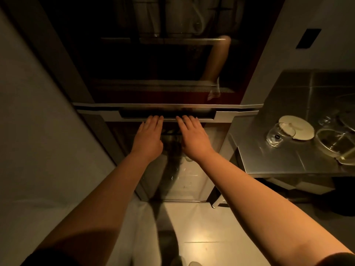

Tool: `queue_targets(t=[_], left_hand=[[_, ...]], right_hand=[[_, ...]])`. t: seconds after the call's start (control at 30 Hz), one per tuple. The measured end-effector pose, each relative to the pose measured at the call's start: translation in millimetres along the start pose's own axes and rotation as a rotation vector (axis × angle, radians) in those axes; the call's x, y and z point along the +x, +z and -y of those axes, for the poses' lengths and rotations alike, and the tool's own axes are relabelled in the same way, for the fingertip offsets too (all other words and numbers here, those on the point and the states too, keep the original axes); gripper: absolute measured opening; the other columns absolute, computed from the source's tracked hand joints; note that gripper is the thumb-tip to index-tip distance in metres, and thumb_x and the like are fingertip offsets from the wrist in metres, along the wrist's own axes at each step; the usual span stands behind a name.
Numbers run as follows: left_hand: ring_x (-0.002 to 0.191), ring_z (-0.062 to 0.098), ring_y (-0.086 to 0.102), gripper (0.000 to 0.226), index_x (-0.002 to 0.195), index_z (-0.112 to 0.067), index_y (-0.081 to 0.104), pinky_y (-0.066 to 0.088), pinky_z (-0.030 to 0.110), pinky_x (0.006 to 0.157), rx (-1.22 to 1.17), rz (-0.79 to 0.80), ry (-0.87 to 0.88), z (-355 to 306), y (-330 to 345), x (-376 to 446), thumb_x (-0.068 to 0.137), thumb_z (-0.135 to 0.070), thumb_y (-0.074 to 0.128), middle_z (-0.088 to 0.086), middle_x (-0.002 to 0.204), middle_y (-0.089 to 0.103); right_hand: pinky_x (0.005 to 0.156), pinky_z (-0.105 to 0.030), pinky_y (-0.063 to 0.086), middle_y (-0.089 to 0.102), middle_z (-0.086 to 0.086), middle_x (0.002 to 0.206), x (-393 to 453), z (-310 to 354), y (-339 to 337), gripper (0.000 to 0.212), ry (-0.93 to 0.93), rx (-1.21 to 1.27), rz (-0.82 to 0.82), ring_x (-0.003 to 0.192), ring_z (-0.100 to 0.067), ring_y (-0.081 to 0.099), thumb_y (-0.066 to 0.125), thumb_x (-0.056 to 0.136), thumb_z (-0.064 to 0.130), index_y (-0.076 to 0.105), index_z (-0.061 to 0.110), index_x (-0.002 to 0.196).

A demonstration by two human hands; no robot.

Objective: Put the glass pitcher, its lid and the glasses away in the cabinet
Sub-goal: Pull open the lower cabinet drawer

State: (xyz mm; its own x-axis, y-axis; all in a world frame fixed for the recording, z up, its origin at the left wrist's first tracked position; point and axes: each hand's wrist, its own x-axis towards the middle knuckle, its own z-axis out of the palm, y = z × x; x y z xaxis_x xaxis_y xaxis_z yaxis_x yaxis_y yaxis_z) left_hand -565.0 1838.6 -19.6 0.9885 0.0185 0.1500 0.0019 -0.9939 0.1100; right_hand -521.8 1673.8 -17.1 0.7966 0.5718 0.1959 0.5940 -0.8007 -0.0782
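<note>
The tall cabinet (249, 110) stands in front of me, with dark glass fronts above and below a long recessed handle (203, 113). My left hand (148, 138) and my right hand (194, 138) lie side by side, palms down. Their straight fingers reach the lower lip of that recess and hold nothing. On the steel counter (272, 162) to the right, a clear glass (274, 136) stands against a round white lid (301, 129). The glass pitcher (335, 144) is beside them at the frame's edge. Another clear glass piece (326, 120) behind it is hard to make out.
Pale containers (169, 18) show dimly behind the upper glass front, which also reflects my arm. A grey wall (28, 131) closes the left side. The light tiled floor (201, 227) lies below, and the counter's near corner (246, 172) juts out by my right forearm.
</note>
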Motion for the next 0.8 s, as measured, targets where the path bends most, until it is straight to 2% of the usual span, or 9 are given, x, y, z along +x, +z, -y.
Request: queue_targets(t=[0.17,0.43,0.8], left_hand=[[0.145,0.022,0.003,0.079,0.150,-0.016,0.008,0.009,0.041,0.118,-0.072,0.007,-0.050,-4.0,0.8,1.0,0.088,-0.022,0.056,0.007,0.157,0.011],[0.145,0.022,0.001,0.079,0.151,-0.017,0.007,0.006,0.042,0.118,-0.048,0.023,-0.046,-4.7,2.5,-0.5,0.089,-0.032,0.055,0.006,0.158,0.010],[0.145,0.020,-0.011,0.086,0.149,-0.017,-0.011,0.005,0.043,0.118,0.016,0.042,-0.152,-47.6,0.3,-69.9,0.091,-0.031,0.050,0.004,0.159,-0.007]], right_hand=[[0.118,-0.038,0.000,0.015,-0.012,0.156,1.6,5.8,0.4,0.092,0.031,-0.008,0.006,0.144,-0.029,0.009,0.066,0.082,0.028,0.008,0.012,0.150],[0.114,-0.034,-0.006,0.013,-0.010,0.157,-2.7,2.8,-1.9,0.088,0.015,0.022,-0.004,0.145,-0.027,0.007,0.064,0.083,0.020,0.007,0.015,0.151],[0.115,-0.036,-0.008,0.014,-0.010,0.157,-51.1,-8.5,4.7,0.079,-0.105,0.041,-0.021,0.145,-0.027,0.003,0.055,0.085,0.011,0.010,0.016,0.151]])
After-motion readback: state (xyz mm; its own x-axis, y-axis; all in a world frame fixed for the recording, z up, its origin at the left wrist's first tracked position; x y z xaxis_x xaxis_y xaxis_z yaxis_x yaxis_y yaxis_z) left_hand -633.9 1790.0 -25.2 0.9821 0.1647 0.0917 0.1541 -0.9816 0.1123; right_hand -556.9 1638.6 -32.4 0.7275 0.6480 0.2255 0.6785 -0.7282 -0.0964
